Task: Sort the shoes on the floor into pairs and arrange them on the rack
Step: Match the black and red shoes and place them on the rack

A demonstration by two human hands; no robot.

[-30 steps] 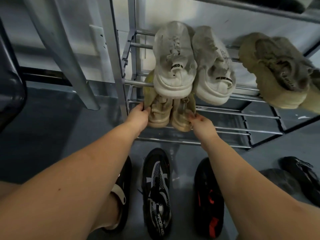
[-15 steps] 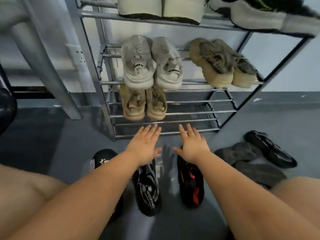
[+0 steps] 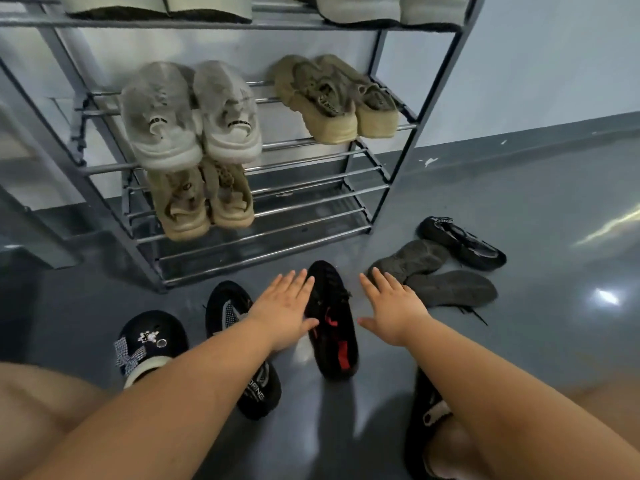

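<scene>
The metal rack (image 3: 398, 174) holds a pale grey pair (image 3: 187, 116) and an olive pair (image 3: 332, 98) on its middle shelf, and a beige pair (image 3: 201, 199) on the bottom shelf. On the floor lie a black shoe with red marks (image 3: 332, 327), a black shoe with white print (image 3: 256, 396), two dark grey shoes (image 3: 436, 278) and a black shoe (image 3: 460, 242). My left hand (image 3: 284, 313) hovers flat, fingers straight, just left of the black-red shoe. My right hand (image 3: 394, 306) is spread flat to that shoe's right. Neither holds anything.
The top shelf carries light-soled shoes (image 3: 363, 8). I wear dark clogs, one on my left foot (image 3: 149, 344) and one on my right foot (image 3: 429, 420). My bare knees fill the bottom corners. A grey wall stands behind the rack.
Both hands let go of the beige pair on the bottom shelf and drew back. They now hover over the floor shoes, and the view has pulled back from the rack.
</scene>
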